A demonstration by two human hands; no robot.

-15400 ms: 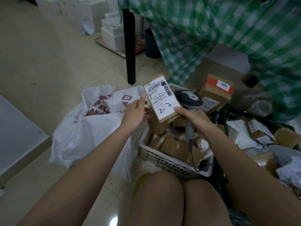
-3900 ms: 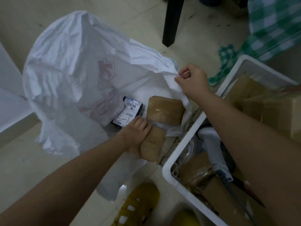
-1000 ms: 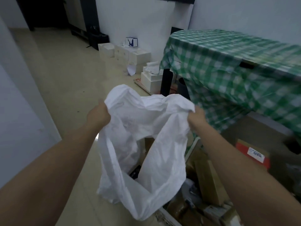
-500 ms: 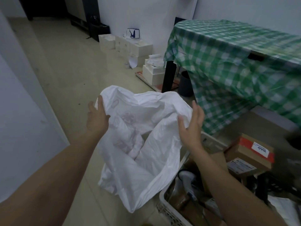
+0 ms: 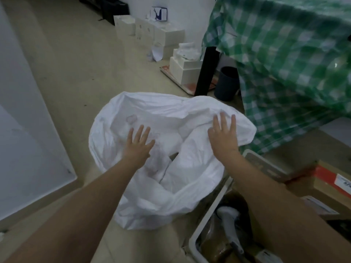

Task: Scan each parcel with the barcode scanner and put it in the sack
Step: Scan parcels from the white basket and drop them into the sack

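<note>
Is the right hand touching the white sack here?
Touching. The head view shows the right hand lying flat, fingers spread, on the rim of the white sack, no gap visible.

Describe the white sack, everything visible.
The white sack looks like thin, crinkled woven plastic with faint reddish print. It slumps on the tiled floor, mouth up and loosely open, beside the white basket. The left hand and right hand are spread flat against its upper folds. No contents are visible.
</note>
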